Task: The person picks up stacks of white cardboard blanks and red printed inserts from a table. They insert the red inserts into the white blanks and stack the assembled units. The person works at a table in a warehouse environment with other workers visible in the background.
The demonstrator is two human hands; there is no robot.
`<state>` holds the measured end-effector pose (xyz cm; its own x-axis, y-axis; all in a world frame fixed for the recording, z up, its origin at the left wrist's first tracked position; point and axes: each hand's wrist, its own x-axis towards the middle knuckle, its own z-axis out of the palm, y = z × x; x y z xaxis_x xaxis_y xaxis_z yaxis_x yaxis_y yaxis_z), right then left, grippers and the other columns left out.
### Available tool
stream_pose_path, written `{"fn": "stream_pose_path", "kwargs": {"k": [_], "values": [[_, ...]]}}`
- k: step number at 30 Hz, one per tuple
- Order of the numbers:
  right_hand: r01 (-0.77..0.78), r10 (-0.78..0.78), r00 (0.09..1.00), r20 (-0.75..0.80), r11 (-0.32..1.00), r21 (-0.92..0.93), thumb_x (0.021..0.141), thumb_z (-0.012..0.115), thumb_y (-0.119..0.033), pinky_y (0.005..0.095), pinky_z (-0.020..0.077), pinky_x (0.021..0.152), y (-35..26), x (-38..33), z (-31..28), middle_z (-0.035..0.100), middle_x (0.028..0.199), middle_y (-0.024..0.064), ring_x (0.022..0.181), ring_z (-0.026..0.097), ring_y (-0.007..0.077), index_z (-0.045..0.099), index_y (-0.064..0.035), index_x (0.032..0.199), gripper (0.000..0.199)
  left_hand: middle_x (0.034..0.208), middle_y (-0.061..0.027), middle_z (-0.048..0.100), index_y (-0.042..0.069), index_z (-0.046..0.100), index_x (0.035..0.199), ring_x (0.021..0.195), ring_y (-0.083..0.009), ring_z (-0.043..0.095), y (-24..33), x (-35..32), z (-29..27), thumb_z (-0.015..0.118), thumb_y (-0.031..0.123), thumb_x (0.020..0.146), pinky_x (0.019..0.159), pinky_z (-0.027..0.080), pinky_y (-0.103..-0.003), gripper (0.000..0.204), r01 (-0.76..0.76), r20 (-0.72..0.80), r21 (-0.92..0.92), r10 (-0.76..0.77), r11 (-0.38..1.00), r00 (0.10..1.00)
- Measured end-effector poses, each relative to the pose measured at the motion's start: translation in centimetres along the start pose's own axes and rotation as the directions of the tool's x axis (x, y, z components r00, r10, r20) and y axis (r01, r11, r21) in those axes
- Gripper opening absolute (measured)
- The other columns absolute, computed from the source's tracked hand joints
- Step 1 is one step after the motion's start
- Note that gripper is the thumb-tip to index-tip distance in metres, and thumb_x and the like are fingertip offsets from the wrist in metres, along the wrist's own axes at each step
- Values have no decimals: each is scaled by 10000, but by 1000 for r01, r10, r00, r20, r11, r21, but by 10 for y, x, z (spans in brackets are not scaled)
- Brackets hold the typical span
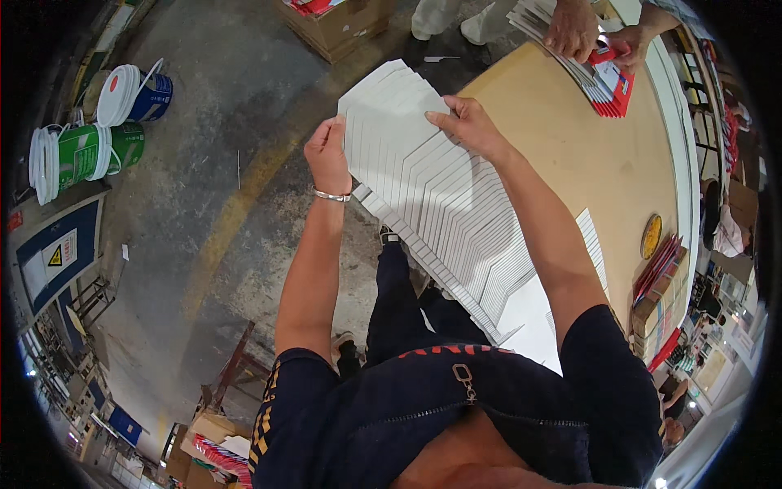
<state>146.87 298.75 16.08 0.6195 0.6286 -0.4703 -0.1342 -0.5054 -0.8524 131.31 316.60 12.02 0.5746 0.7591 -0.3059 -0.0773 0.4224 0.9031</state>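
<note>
In the head view, a tan worktop (562, 138) with a pale rim stands to the right on a grey floor (187, 261), which a worn yellow stripe (224, 228) crosses. A blue board (59, 255) bearing a warning sign is at the far left.

Near it are a blue bucket (155, 99) and a green bucket (77, 155), both white-lidded, so their contents are hidden. At the top a cardboard box (338, 37) holds red and white pieces; another cardboard box (213, 425), lower left, holds similar ones. Red flat items (656, 269) stand at a brown carton (669, 295) on the worktop's right side, near a round yellow object (651, 236).

A fanned stack of white sheets (440, 191) slants across the worktop's left edge, its far end out over the floor. Both grips are clamped on that end — the left hand (328, 159) pinching one side, the right hand (472, 129) the opposite one, thumb on top. Across the worktop, a co-worker's hands (573, 33) hold red-and-white pieces (612, 91).
</note>
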Motion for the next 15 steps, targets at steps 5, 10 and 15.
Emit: {"fn": "stream_pose_path", "kwargs": {"k": [5,10,15], "values": [[10,-14,1000,-25,986,-167,788,690,-368,280,425,547,3,8,-5,546,629,20,557,484,100,621,57,1001,481,679,86,526,-16,666,844,590,-5,398,-4,3,4,604,117,882,533,312,-193,151,-40,-19,-12,40,999,999],[43,-39,999,26,986,-159,840,668,-290,221,448,618,1,8,-4,626,790,22,693,545,69,621,1,1017,344,765,61,570,-13,650,918,607,-15,425,-8,3,-5,618,155,880,538,341,-209,175,91,42,-71,-88,993,995],[171,-196,961,-195,976,-137,832,637,-322,302,483,661,7,-16,-9,644,786,89,679,603,160,616,-9,1020,366,861,20,622,-3,629,1015,688,-35,497,8,-29,-11,687,149,826,594,403,-229,249,207,123,136,-224,969,967]]}}
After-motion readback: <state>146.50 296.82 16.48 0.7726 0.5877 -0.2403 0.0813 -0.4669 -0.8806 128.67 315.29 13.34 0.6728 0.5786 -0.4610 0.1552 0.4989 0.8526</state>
